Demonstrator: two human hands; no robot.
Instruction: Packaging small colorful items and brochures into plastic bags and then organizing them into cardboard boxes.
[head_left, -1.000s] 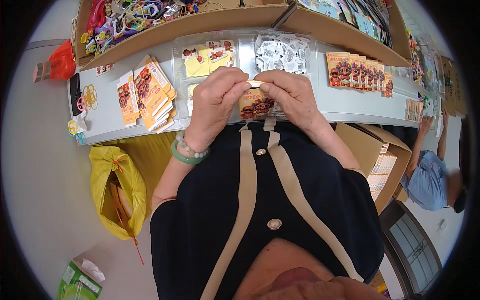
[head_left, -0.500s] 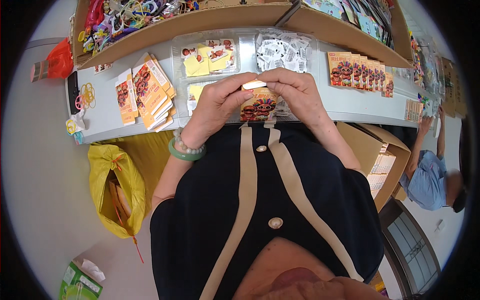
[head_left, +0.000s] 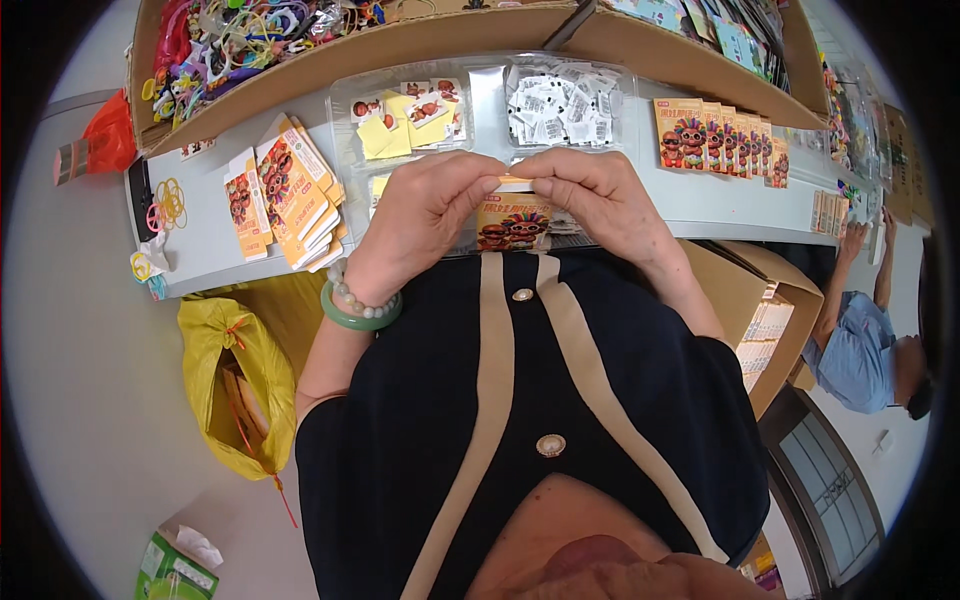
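An orange card box [head_left: 512,225] with colourful cartoon figures stands upright in front of my chest. My left hand [head_left: 420,215] pinches the left end of its top edge, thumb and forefinger together. At the right end, my right hand [head_left: 608,205] grips it the same way, its fingers curled. Between the fingertips shows a narrow white-and-orange top flap. Just beyond lies a clear plastic tray [head_left: 487,110]; one compartment holds picture cards and yellow paper slips [head_left: 405,122], another holds small white printed packets [head_left: 565,105].
Flat orange boxes [head_left: 297,190] lie fanned at the left; a row of orange boxes [head_left: 705,135] sits at the right. Large cartons [head_left: 390,45] line the far edge. Below the table are a yellow bag [head_left: 225,400] and an open carton [head_left: 735,300]. A person [head_left: 860,345] works at far right.
The white flap on top of the box has come down nearly flat under my fingers. Both hands have come slightly lower, and the whole view has shifted a little.
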